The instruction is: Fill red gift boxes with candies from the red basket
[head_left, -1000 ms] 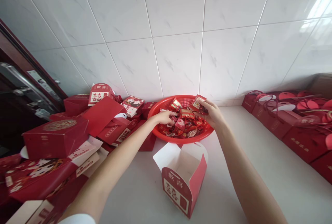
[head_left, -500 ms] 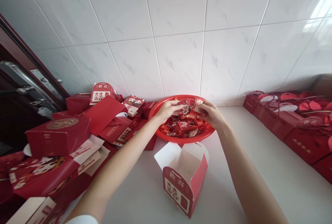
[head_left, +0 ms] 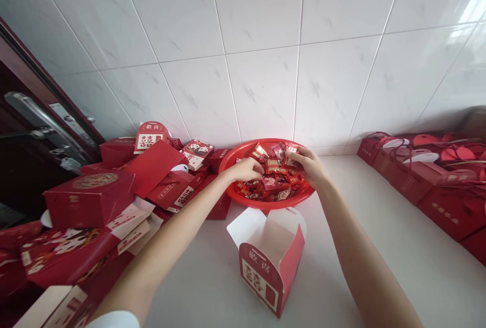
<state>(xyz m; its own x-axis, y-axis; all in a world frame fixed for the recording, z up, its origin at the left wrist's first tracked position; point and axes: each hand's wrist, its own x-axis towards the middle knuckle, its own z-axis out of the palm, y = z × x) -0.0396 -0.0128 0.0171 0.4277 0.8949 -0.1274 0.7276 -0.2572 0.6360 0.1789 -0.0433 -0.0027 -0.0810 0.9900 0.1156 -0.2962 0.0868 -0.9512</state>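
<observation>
A red plastic basket (head_left: 237,200) by the wall holds a heap of wrapped candies (head_left: 270,183). My left hand (head_left: 246,169) is down over the basket's left part with its fingers curled in; whatever lies under the fingertips is hidden. Over the right side, my right hand (head_left: 310,166) grips a red candy packet (head_left: 291,149) between thumb and fingers. More packets may sit under that palm, but I cannot tell. In front of the basket stands an open red gift box (head_left: 261,267) with white insides, its flaps up, and nothing visible inside it.
Red cartons and folded boxes (head_left: 89,199) lie piled on the left, beside a dark door with a metal handle (head_left: 41,118). Rows of red gift boxes with cord handles (head_left: 425,176) line the right. A white tiled wall (head_left: 261,85) closes off the back.
My left hand has let go of a dark red candy packet and lowered deeper among the candies, its fingers curling. My right hand stays nearly in place with its packet.
</observation>
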